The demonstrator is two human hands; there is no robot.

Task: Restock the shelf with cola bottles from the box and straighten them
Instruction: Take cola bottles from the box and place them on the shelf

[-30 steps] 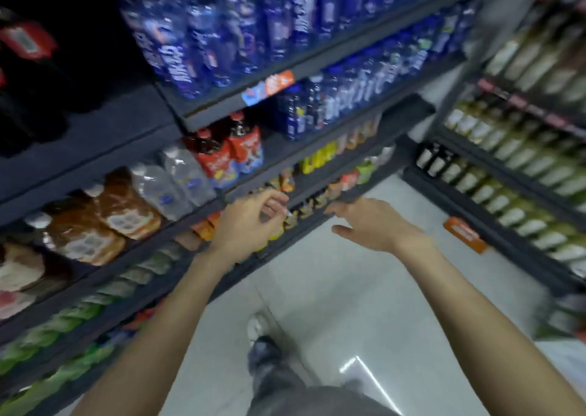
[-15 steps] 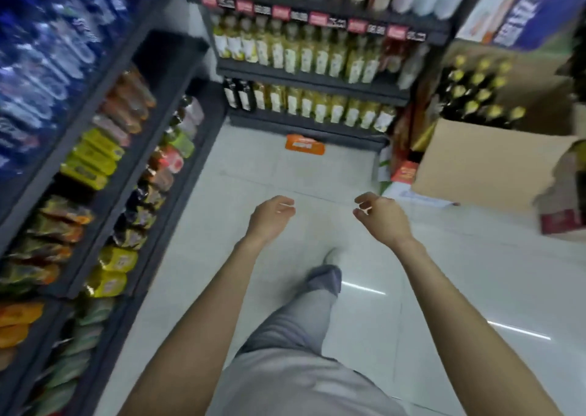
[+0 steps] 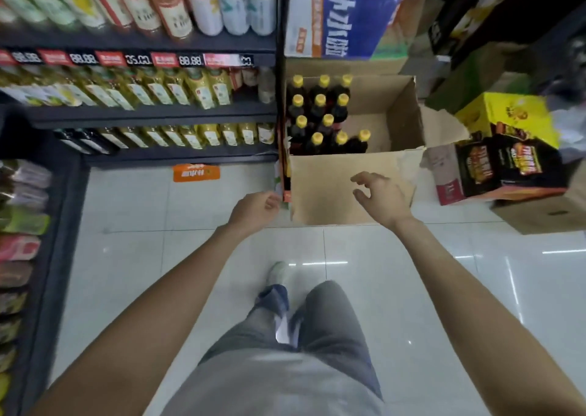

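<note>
Left hand (image 3: 253, 209) is out over the floor just beside the near-left corner of the open cardboard box (image 3: 348, 187), fingers loosely curled, nothing in them. It hangs short of the box's near wall, knuckles up, forearm stretched forward.

On to the box: the cola bottles (image 3: 320, 121) stand upright with yellow caps, packed along the left wall and down toward the near-left corner, while the right half of the box floor is bare cardboard. Full, dark bottles like these will likely be heavy for their size, rigid, smooth-sided and a touch slippery. My call is to take one round the neck just under the cap, or lower round the body if there's room between neighbours. The one nearest the near wall, standing at the right end of that row, looks easiest to reach.

Right hand (image 3: 380, 197) hovers in front of the box's near wall, fingers spread and hooked like a claw, thumb apart, holding nothing, wrist angled in toward the bottles. It's shaped for a grab but well short of the caps.
</note>
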